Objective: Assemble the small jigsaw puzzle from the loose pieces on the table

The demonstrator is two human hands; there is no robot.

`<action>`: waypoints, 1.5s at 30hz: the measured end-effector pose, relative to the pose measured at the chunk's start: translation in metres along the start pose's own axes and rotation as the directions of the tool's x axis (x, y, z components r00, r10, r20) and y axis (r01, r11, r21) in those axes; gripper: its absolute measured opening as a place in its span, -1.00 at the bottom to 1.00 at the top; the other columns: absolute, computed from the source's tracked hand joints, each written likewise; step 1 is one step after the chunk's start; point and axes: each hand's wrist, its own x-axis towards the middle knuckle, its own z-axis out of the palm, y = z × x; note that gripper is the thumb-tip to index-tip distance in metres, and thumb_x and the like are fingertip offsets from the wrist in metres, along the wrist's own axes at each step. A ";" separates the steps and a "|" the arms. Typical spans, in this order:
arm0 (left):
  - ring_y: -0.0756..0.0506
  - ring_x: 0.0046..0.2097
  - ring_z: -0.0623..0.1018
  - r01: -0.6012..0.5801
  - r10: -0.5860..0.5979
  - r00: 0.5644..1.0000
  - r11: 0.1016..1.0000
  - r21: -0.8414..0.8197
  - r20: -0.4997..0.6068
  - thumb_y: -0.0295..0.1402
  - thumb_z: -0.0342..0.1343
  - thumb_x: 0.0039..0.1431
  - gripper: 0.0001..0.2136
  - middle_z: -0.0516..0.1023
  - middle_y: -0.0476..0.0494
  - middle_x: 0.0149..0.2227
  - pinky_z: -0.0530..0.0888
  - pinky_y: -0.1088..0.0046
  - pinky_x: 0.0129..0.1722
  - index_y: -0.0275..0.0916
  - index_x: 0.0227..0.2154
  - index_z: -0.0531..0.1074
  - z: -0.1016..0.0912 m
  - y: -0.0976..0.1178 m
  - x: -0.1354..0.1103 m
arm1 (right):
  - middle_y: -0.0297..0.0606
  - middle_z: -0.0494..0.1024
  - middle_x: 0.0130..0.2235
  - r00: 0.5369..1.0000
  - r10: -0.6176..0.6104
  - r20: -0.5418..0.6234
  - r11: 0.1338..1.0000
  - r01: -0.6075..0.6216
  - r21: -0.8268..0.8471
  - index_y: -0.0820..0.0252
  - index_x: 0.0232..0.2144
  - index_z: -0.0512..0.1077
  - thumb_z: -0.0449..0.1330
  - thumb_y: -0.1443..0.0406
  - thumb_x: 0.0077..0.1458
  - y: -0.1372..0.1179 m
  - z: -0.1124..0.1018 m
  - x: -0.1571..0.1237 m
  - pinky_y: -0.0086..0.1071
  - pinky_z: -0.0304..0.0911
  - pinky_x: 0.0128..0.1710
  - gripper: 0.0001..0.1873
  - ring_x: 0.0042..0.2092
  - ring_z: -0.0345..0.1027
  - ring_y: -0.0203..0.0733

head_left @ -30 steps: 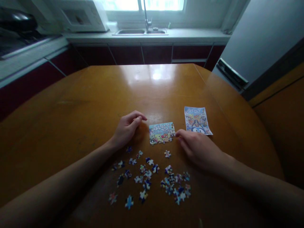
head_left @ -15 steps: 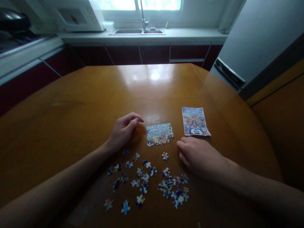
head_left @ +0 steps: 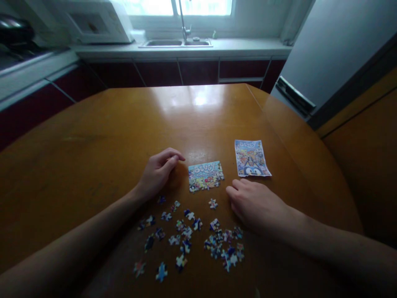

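Note:
The partly joined jigsaw puzzle lies between my hands, its top rows carrying pale lettering over small colourful figures. My left hand rests on its side on the table, left of the puzzle and apart from it. Its fingers are loosely bent, the index finger stretched out, with nothing visible in them. Just right of the puzzle is my right hand, knuckles up and fingers curled under; whatever they may hold is hidden. A single puzzle piece sits below the puzzle. Nearer to me, several loose puzzle pieces are scattered.
A creased picture sheet with similar artwork lies beyond my right hand. The wooden table has a rounded edge. Behind it are a counter with a sink, a microwave and, at right, a fridge.
The whole view has shifted slightly, so everything sits a little further left. Both hands, the puzzle and the loose pieces keep their places on the table.

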 end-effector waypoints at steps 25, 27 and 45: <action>-0.03 -0.37 0.39 -0.005 0.005 1.000 1.000 0.016 0.006 -0.25 0.03 0.24 -0.81 0.50 -0.08 -0.32 0.33 0.43 -0.39 -0.19 -0.36 0.50 0.001 -0.001 0.001 | -0.19 0.50 -0.31 1.000 0.019 -0.014 1.000 -0.019 0.008 0.22 -0.34 0.41 0.08 0.40 0.16 0.000 -0.002 -0.002 -0.29 0.08 -0.37 -0.90 -0.31 0.33 -0.17; -0.03 -0.37 0.40 -0.010 0.010 1.000 1.000 0.021 0.009 -0.26 0.03 0.24 -0.80 0.50 -0.08 -0.32 0.34 0.43 -0.38 -0.19 -0.37 0.50 0.001 0.000 0.001 | -0.19 0.50 -0.31 1.000 0.017 -0.013 1.000 -0.017 0.007 0.22 -0.34 0.41 0.08 0.40 0.16 0.000 -0.002 -0.002 -0.30 0.08 -0.36 -0.89 -0.31 0.33 -0.18; -0.05 -0.34 0.41 -0.029 0.027 0.999 0.998 0.049 0.030 -0.26 0.02 0.24 -0.80 0.50 -0.08 -0.33 0.32 0.40 -0.34 -0.19 -0.38 0.50 0.001 0.004 0.001 | -0.19 0.50 -0.32 0.999 0.017 -0.038 1.000 -0.017 -0.001 0.21 -0.35 0.40 0.08 0.39 0.15 0.000 -0.001 -0.002 -0.30 0.07 -0.38 -0.90 -0.32 0.33 -0.18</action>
